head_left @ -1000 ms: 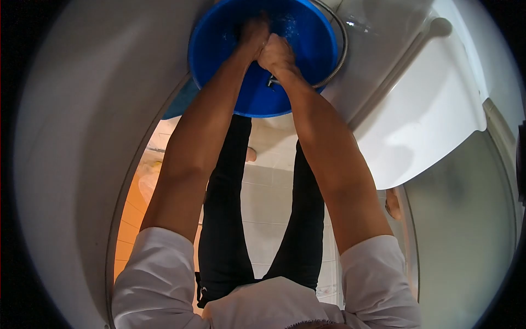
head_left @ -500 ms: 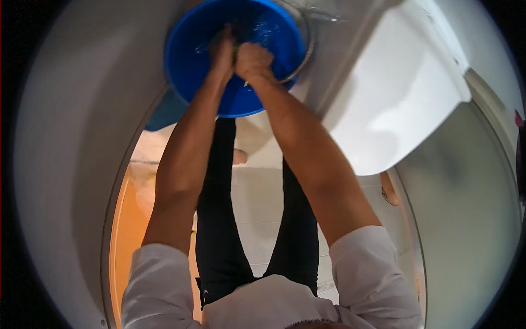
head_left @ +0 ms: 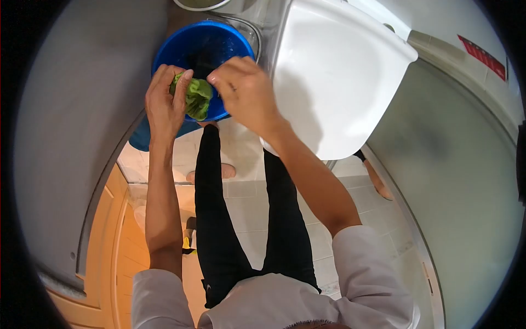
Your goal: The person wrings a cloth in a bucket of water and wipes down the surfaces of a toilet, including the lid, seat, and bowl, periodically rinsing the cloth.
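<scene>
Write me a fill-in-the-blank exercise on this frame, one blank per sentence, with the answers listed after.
Between its thumb and ____, the left hand holds a green leafy vegetable. The plastic tub beneath it is ____ in colour. As the wearer sees it, the white washbasin is to the ____ of the tub. The wearer's trousers are ____ in colour.

Missing words: fingers; blue; right; black.

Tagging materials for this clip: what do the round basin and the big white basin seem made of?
The blue basin looks like smooth plastic, judging by its even, saturated color. The white basin looks glossy and hard, perhaps ceramic, though molded plastic is possible.
</scene>
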`<state>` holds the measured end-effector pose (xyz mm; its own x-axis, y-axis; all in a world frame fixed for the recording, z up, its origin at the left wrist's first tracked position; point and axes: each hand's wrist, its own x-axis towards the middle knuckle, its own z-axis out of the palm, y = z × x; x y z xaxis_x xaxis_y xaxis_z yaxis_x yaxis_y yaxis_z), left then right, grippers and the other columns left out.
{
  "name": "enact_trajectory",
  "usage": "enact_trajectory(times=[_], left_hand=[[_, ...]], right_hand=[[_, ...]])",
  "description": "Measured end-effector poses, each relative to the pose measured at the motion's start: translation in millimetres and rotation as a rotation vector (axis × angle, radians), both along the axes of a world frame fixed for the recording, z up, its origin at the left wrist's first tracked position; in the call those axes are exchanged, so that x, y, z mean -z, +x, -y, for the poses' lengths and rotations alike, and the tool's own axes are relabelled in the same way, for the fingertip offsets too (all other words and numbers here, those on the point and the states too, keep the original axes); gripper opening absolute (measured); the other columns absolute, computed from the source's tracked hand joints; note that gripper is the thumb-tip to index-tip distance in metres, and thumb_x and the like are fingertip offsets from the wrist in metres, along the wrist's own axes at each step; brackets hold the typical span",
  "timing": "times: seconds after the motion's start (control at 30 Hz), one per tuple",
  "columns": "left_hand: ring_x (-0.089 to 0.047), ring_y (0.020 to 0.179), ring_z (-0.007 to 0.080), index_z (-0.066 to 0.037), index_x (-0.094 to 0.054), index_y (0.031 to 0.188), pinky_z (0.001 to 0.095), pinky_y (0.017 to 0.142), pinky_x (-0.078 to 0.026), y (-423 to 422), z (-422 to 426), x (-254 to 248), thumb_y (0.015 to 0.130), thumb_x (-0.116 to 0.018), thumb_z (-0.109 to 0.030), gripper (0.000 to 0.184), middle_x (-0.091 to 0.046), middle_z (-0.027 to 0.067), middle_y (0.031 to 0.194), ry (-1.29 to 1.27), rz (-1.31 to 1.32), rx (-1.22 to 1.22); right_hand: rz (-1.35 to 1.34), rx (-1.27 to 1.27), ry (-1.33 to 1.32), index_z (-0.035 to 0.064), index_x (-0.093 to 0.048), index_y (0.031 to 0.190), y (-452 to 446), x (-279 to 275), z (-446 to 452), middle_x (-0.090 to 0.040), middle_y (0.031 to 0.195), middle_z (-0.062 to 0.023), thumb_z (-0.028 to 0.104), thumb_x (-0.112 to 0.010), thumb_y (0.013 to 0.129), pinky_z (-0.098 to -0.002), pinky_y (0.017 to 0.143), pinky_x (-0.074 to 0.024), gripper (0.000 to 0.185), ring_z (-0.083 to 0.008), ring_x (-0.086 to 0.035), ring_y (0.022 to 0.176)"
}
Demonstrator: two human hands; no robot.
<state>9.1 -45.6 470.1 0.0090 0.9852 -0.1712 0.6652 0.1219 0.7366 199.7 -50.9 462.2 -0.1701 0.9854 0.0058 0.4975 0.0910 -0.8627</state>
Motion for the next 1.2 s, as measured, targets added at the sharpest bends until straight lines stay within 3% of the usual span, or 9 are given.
enact_trajectory(times=[0.17, 0.23, 0.37, 0.47, 0.57, 0.73, 0.9, 1.1, 1.2], left_hand=[[-0.059, 0.071, 0.0233, 0.0, -0.066, 0.088, 0.0333, 0.067, -0.048, 65.0, -8.2, -69.9, 0.092, -0.077, -0.015, 0.019, -0.06, 0.0093, 0.079, 0.171, 0.175, 0.021], [-0.057, 0.069, 0.0236, 0.001, -0.066, 0.085, 0.0327, 0.065, -0.047, 112.4, -13.1, -89.3, 0.088, -0.081, -0.013, 0.02, -0.059, 0.0094, 0.076, 0.221, 0.298, 0.063], [-0.06, 0.074, 0.0251, -0.003, -0.068, 0.106, 0.0343, 0.066, -0.048, 169.9, -41.5, -108.8, 0.092, -0.079, -0.027, 0.03, -0.063, 0.0094, 0.085, 0.276, 0.187, 0.129], [-0.063, 0.084, 0.0183, -0.004, -0.069, 0.118, 0.0303, 0.077, -0.05, 177.6, -53.3, -80.7, 0.101, -0.069, -0.031, 0.032, -0.068, 0.0075, 0.099, 0.344, 0.283, -0.073], [-0.063, 0.09, 0.0295, -0.002, -0.065, 0.118, 0.04, 0.08, -0.05, 167.5, -28.3, -25.9, 0.102, -0.062, -0.029, 0.031, -0.064, 0.015, 0.099, 0.326, 0.123, -0.252], [-0.059, 0.108, 0.0362, 0.009, -0.052, 0.133, 0.0449, 0.098, -0.045, 187.2, 36.6, 49.5, 0.109, -0.049, -0.03, 0.046, -0.058, 0.0262, 0.119, 0.134, -0.112, -0.319], [-0.05, 0.116, 0.0445, 0.013, -0.046, 0.138, 0.0518, 0.102, -0.039, 195.4, 46.1, 52.6, 0.107, -0.048, -0.033, 0.055, -0.054, 0.0304, 0.123, 0.157, -0.247, -0.265], [-0.051, 0.115, 0.0448, 0.011, -0.047, 0.138, 0.0528, 0.102, -0.04, 204.7, 41.7, 49.4, 0.108, -0.044, -0.031, 0.051, -0.055, 0.0301, 0.124, 0.146, -0.217, -0.325], [-0.053, 0.116, 0.0435, 0.009, -0.048, 0.137, 0.0508, 0.103, -0.04, 195.0, 46.8, 56.2, 0.107, -0.043, -0.027, 0.047, -0.056, 0.0294, 0.125, 0.14, -0.124, -0.45]], right_hand=[[-0.062, 0.26, 0.024, 0.0047, -0.076, 0.093, 74.1, -44.4, 5.4, -0.072, 0.09, -0.0127, 0.002, -0.069, 0.091, -0.0395, 0.079, -0.0529, 0.009, -0.0314, -0.067, 0.087], [0.06, 0.363, -0.042, 0.0027, -0.077, 0.1, 121.9, -51.0, 20.6, -0.073, 0.094, -0.0081, 0.012, -0.067, 0.1, -0.029, 0.081, -0.0513, 0.014, -0.0161, -0.067, 0.089], [0.233, 0.593, 0.073, 0.0011, -0.073, 0.112, 166.1, -86.4, 30.2, -0.069, 0.103, -0.013, 0.01, -0.064, 0.101, -0.0349, 0.081, -0.0542, 0.017, -0.0217, -0.066, 0.089], [0.287, 0.411, 0.227, 0.0066, -0.068, 0.129, 167.2, -64.9, 21.3, -0.065, 0.124, -0.0149, 0.014, -0.064, 0.099, -0.0422, 0.089, -0.055, 0.031, -0.031, -0.064, 0.11], [0.533, 0.143, 0.311, 0.0146, -0.061, 0.144, 128.1, -19.5, -9.2, -0.052, 0.15, -0.0186, 0.025, -0.066, 0.095, -0.0554, 0.11, -0.0442, 0.05, -0.0399, -0.047, 0.141], [0.395, 0.063, 0.304, 0.0218, -0.053, 0.152, 114.9, 27.7, -39.5, -0.036, 0.163, -0.0193, 0.034, -0.063, 0.098, -0.0592, 0.119, -0.033, 0.056, -0.0391, -0.035, 0.151], [0.825, 0.5, 0.282, 0.0094, -0.039, 0.16, 249.0, 45.9, -44.9, -0.03, 0.163, -0.0287, 0.033, -0.044, 0.106, -0.064, 0.121, -0.0227, 0.059, -0.0491, -0.021, 0.153], [0.712, 0.251, 0.217, 0.0237, -0.046, 0.157, 195.3, 34.7, -60.7, -0.028, 0.168, -0.017, 0.028, -0.05, 0.106, -0.0703, 0.121, -0.0176, 0.052, -0.0478, -0.02, 0.155], [0.615, -0.183, 0.303, 0.0289, -0.059, 0.147, 126.9, 29.4, -48.1, -0.044, 0.162, 0.0002, 0.034, -0.057, 0.101, -0.0628, 0.123, -0.0232, 0.046, -0.0279, -0.032, 0.154]])
